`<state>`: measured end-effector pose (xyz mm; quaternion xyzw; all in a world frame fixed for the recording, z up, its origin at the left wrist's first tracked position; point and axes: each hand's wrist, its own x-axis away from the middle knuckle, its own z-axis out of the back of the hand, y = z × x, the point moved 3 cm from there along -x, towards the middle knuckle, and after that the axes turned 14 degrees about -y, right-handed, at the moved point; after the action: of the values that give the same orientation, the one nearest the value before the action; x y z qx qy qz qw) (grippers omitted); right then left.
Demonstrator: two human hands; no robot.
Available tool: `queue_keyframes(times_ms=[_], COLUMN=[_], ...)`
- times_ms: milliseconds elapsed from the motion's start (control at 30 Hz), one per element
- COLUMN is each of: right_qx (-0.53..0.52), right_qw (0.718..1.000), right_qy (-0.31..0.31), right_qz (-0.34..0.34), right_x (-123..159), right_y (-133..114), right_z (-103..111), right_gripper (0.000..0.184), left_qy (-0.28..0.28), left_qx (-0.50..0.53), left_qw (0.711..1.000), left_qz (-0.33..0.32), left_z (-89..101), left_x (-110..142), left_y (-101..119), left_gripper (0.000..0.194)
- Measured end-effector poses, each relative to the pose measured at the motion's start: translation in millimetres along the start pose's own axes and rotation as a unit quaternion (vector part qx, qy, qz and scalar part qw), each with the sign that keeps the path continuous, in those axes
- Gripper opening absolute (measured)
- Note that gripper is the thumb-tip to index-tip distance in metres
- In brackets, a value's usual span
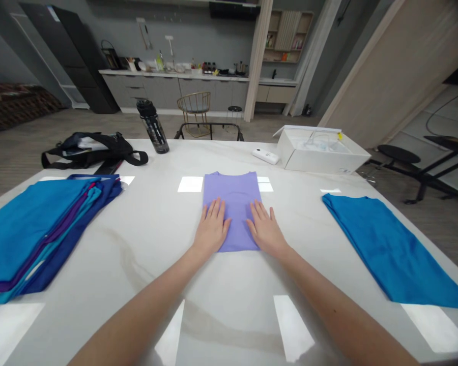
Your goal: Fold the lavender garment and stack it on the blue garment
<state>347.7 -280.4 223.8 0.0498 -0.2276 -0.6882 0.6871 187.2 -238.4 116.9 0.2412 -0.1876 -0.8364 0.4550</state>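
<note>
A light purple shirt (236, 190), folded into a neat rectangle, lies flat in the middle of the white table (152, 295). Its neckline edge faces away from me. My left hand (212, 226) rests palm down on the shirt's left side, fingers stretched out. On the right side of the cloth, my right hand (266, 227) lies flat in the same way. Neither hand grips the fabric. Over to the right is a blue folded garment (393, 244). At the left sits a stack of folded clothes (41, 218) in blue, purple and teal.
A black bag (91, 150) and a dark bottle (152, 127) stand at the table's back left. Behind on the right are an open white box (324, 152) and a small white device (266, 156). A chair (209, 129) stands beyond the far edge.
</note>
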Motion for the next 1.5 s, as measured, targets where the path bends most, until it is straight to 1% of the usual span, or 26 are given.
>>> queue_keyframes(times_ms=[67, 133, 233, 300, 333, 367, 400, 433, 500, 533, 567, 667, 700, 767, 833, 900, 967, 1033, 1067, 1133, 1200, 1233, 1300, 1367, 1433, 1500], right_qx=[0.034, 0.055, 0.066, 0.066, 0.063, 0.055, 0.041, 0.021, -0.044, -0.077, -0.084, -0.085, -0.081, -0.067, -0.053, -0.046, -0.038, -0.027, -0.022, -0.019, -0.021, -0.025, -0.037, -0.056, -0.075, -0.088], right_qw=[0.996, 0.99, 0.986, 0.985, 0.985, 0.987, 0.989, 0.993, 0.997, 0.996, 0.995, 0.996, 0.996, 0.997, 0.997, 0.996, 0.994, 0.995, 0.996, 0.999, 1.0, 1.0, 0.998, 0.994, 0.989, 0.984], right_qy=[-0.04, -0.081, -0.124, -0.151, -0.157, -0.153, -0.141, -0.116, -0.062, -0.035, -0.025, -0.023, -0.026, -0.039, -0.047, -0.049, -0.047, -0.03, -0.018, 0.001, -0.005, -0.013, -0.026, -0.018, 0.009, 0.048], right_qz=[0.074, 0.106, 0.089, 0.056, 0.033, 0.009, -0.012, -0.02, 0.008, 0.035, 0.045, 0.035, 0.025, 0.004, -0.026, -0.06, -0.087, -0.092, -0.082, -0.042, -0.011, -0.01, -0.04, -0.087, -0.124, -0.148], right_x=[21, 41, 65, 72, 72, 67, 59, 47, 9, -14, -39, -110, -129, -154, -164, -165, -162, -161, -161, -165, -171, -174, -179, -177, -168, -154], right_y=[-14, -21, -10, 6, 14, 19, 22, 22, 11, 3, -5, -20, -19, -9, 11, 31, 41, 36, 30, 13, 3, 3, 13, 30, 46, 58], right_z=[-4, -10, -16, -14, -11, -6, 0, 8, 23, 30, 34, 37, 36, 30, 26, 26, 29, 34, 36, 38, 35, 33, 28, 26, 28, 33], right_gripper=[0.066, 0.068, 0.07, 0.072, 0.073, 0.075, 0.077, 0.076, 0.07, 0.068, 0.066, 0.06, 0.059, 0.057, 0.056, 0.059, 0.065, 0.066, 0.065, 0.061, 0.057, 0.056, 0.059, 0.063, 0.066, 0.065], left_qy=[-0.019, -0.06, -0.128, -0.185, -0.203, -0.208, -0.199, -0.176, -0.116, -0.092, -0.085, -0.1, -0.102, -0.108, -0.108, -0.1, -0.074, -0.046, -0.046, -0.072, -0.103, -0.107, -0.107, -0.094, -0.059, -0.02], left_qx=[-0.008, -0.007, -0.004, 0.01, 0.017, 0.021, 0.025, 0.028, 0.047, 0.055, 0.062, 0.08, 0.085, 0.089, 0.091, 0.094, 0.088, 0.07, 0.063, 0.06, 0.069, 0.072, 0.077, 0.084, 0.093, 0.103], left_qw=[0.998, 0.992, 0.984, 0.975, 0.972, 0.972, 0.975, 0.981, 0.99, 0.992, 0.992, 0.992, 0.991, 0.99, 0.988, 0.986, 0.987, 0.992, 0.994, 0.994, 0.99, 0.989, 0.988, 0.988, 0.99, 0.99], left_qz=[-0.06, -0.106, -0.122, -0.125, -0.119, -0.107, -0.091, -0.074, -0.059, -0.068, -0.068, -0.02, 0.001, 0.032, 0.06, 0.091, 0.111, 0.092, 0.076, 0.053, 0.065, 0.075, 0.085, 0.086, 0.086, 0.091], left_z=[-2.3, -5.5, -2.0, 5.5, 10.3, 15.4, 20.3, 24.7, 29.8, 30.0, 27.8, 14.3, 9.3, 0.1, -5.8, -7.2, -4.1, 0.8, 2.2, 2.0, -0.5, -1.4, -2.6, -1.9, 1.7, 6.9], left_x=[17, 36, 59, 67, 66, 61, 51, 38, 1, -21, -43, -103, -118, -135, -141, -138, -134, -132, -133, -136, -140, -141, -142, -139, -134, -127], left_y=[9, 15, 12, 4, -1, -6, -10, -12, -12, -10, -7, -8, -11, -22, -36, -50, -61, -65, -66, -67, -72, -75, -80, -85, -90, -94], left_gripper=[0.061, 0.06, 0.06, 0.062, 0.063, 0.064, 0.065, 0.064, 0.059, 0.058, 0.058, 0.061, 0.062, 0.063, 0.065, 0.068, 0.071, 0.07, 0.069, 0.066, 0.067, 0.068, 0.067, 0.067, 0.067, 0.065])
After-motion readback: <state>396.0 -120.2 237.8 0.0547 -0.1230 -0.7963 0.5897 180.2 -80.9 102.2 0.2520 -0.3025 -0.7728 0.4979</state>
